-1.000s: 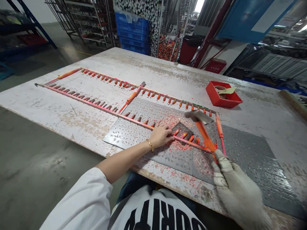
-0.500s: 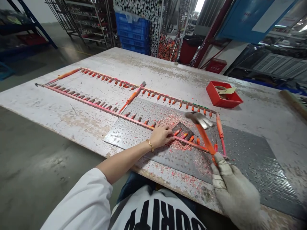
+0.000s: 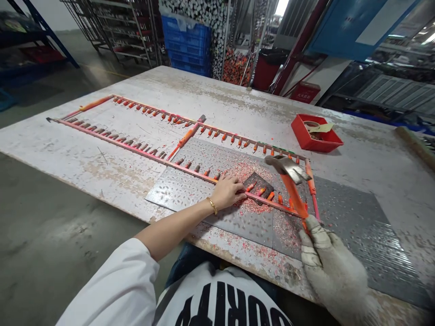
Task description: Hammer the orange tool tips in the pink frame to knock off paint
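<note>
A long pink-orange metal frame [image 3: 142, 151] with rows of orange-coated hooks lies across the worn table [image 3: 102, 167]. My bare left hand [image 3: 227, 191], with a gold bracelet, is closed on the frame's near rail. Beside its fingers lie a small dark block [image 3: 260, 181] and a heap of orange paint chips [image 3: 244, 172]. My right hand [image 3: 335, 269], in a white work glove, grips the orange handle of a hammer [image 3: 288, 179]. The hammer's steel head is raised above the frame's right end.
Grey perforated metal sheets [image 3: 353, 222] cover the table under the frame's right part. A red tray [image 3: 314, 138] with tape sits at the back right. Blue crates [image 3: 188, 43] and racks stand behind the table. A wooden piece [image 3: 414, 145] lies at the far right.
The hammer head has shifted slightly to the right and tilted, staying raised above the frame. My left hand has kept its hold on the rail.
</note>
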Demonstrator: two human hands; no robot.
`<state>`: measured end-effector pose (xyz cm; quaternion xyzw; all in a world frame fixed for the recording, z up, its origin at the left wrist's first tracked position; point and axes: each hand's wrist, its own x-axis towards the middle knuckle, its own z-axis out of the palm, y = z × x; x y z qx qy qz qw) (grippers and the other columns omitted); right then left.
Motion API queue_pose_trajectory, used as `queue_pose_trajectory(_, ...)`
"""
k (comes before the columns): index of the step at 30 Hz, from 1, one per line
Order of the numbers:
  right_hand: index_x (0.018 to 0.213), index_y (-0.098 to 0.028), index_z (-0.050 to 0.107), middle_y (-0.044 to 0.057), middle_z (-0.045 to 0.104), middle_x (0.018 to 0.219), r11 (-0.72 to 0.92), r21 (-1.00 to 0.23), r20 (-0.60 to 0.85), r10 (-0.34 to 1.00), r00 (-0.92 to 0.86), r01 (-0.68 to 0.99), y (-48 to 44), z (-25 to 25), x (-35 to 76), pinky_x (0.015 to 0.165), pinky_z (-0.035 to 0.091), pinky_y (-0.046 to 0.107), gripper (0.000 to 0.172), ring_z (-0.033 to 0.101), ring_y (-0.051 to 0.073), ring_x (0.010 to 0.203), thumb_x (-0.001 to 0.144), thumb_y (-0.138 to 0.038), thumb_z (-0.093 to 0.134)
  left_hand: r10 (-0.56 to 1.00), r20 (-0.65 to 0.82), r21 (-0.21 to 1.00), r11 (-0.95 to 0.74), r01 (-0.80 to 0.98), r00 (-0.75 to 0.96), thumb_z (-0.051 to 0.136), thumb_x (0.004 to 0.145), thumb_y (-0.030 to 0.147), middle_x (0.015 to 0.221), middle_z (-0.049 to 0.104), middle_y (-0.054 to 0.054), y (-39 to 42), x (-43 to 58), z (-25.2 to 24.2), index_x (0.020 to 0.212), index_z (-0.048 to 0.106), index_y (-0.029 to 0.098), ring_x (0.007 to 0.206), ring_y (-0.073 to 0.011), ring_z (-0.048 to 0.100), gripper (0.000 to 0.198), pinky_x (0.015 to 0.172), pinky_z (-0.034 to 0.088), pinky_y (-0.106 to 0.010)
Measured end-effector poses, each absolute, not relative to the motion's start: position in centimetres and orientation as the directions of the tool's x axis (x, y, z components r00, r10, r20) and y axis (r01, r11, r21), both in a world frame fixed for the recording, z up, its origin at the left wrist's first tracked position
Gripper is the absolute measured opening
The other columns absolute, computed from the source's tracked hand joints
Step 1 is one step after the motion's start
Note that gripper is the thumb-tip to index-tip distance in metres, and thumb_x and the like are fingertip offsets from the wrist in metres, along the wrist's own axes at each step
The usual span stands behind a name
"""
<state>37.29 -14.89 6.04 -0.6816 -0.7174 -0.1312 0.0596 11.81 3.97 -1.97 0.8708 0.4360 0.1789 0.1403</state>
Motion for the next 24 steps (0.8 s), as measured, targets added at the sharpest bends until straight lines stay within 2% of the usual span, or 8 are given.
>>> queue_pose_trajectory(4, 0.152, -0.027, 0.05, 0.004, 0.071, 0.094, 0.148, 0.152, 0.059, 0.986, -0.159, 0.977, -14.2, 4.0, 37.4, 0.057, 0.05, 0.031, 0.058, 0.069, 0.021, 0.068, 0.095, -0.015, 0.046, 0.811, 0.183, 0.396, -0.578, 0.714, 0.555, 0.069, 0.093, 0.051, 0.102, 0.068, -0.004, 3.8, 11.9, -1.5, 0.103, 0.077, 0.028, 0.103, -0.0237, 0.059, 0.027, 0.093, 0.039, -0.039)
queue_pose_trajectory(6, 0.149, -0.029, 0.053, 0.002, 0.071, 0.091, 0.17, 0.156, -0.007, 0.985, -0.17, 0.973, -14.2, 3.6, 37.5, 0.058, 0.051, 0.031, 0.056, 0.069, 0.02, 0.069, 0.096, -0.014, 0.044, 0.808, 0.183, 0.391, -0.583, 0.712, 0.56, 0.069, 0.093, 0.052, 0.102, 0.068, -0.005, 3.8, 11.9, -1.4, 0.108, 0.076, 0.029, 0.103, -0.0242, 0.059, 0.029, 0.093, 0.038, -0.04)
queue_pose_trajectory(9, 0.153, -0.03, 0.047, 0.003, 0.072, 0.099, 0.119, 0.084, 0.049, 0.991, -0.124, 0.989, -14.5, 4.7, 37.5, 0.061, 0.052, 0.03, 0.056, 0.072, 0.02, 0.075, 0.098, -0.019, 0.043, 0.808, 0.179, 0.403, -0.581, 0.707, 0.562, 0.069, 0.093, 0.05, 0.102, 0.069, -0.004, 3.9, 12.0, -1.5, 0.11, 0.076, 0.031, 0.104, -0.0243, 0.059, 0.026, 0.093, 0.038, -0.039)
queue_pose_trajectory(14, 0.158, -0.026, 0.04, 0.008, 0.073, 0.107, 0.018, -0.032, 0.279, 0.96, -0.009, 0.999, -14.7, 6.0, 36.9, 0.064, 0.052, 0.031, 0.06, 0.072, 0.022, 0.079, 0.099, -0.026, 0.046, 0.801, 0.204, 0.41, -0.592, 0.694, 0.562, 0.069, 0.094, 0.048, 0.103, 0.069, -0.004, 3.9, 11.9, -1.9, 0.109, 0.078, 0.032, 0.105, -0.0239, 0.059, 0.023, 0.096, 0.037, -0.04)
queue_pose_trajectory(17, 0.157, -0.026, 0.043, 0.005, 0.072, 0.098, 0.058, -0.016, 0.131, 0.99, -0.056, 0.998, -14.2, 4.6, 36.6, 0.06, 0.05, 0.03, 0.059, 0.069, 0.019, 0.069, 0.098, -0.021, 0.042, 0.8, 0.21, 0.406, -0.594, 0.695, 0.562, 0.069, 0.094, 0.048, 0.103, 0.069, -0.004, 3.8, 11.8, -1.9, 0.106, 0.078, 0.03, 0.104, -0.0238, 0.059, 0.023, 0.095, 0.037, -0.04)
queue_pose_trajectory(20, 0.151, -0.026, 0.051, 0.003, 0.073, 0.098, 0.084, -0.023, -0.025, 0.996, -0.085, 0.996, -13.9, 3.5, 36.7, 0.061, 0.051, 0.028, 0.055, 0.07, 0.018, 0.07, 0.099, -0.019, 0.038, 0.793, 0.201, 0.402, -0.602, 0.69, 0.575, 0.069, 0.094, 0.047, 0.103, 0.07, -0.005, 3.8, 11.8, -1.8, 0.1, 0.078, 0.027, 0.104, -0.0236, 0.059, 0.023, 0.093, 0.038, -0.04)
queue_pose_trajectory(24, 0.153, -0.028, 0.05, 0.004, 0.074, 0.108, 0.045, -0.099, 0.049, 0.998, -0.04, 0.994, -14.3, 4.6, 37.1, 0.064, 0.053, 0.028, 0.054, 0.072, 0.018, 0.075, 0.1, -0.024, 0.039, 0.793, 0.219, 0.415, -0.603, 0.682, 0.568, 0.069, 0.094, 0.047, 0.101, 0.07, -0.004, 3.9, 11.9, -2.0, 0.099, 0.078, 0.028, 0.103, -0.0232, 0.059, 0.022, 0.092, 0.037, -0.039)
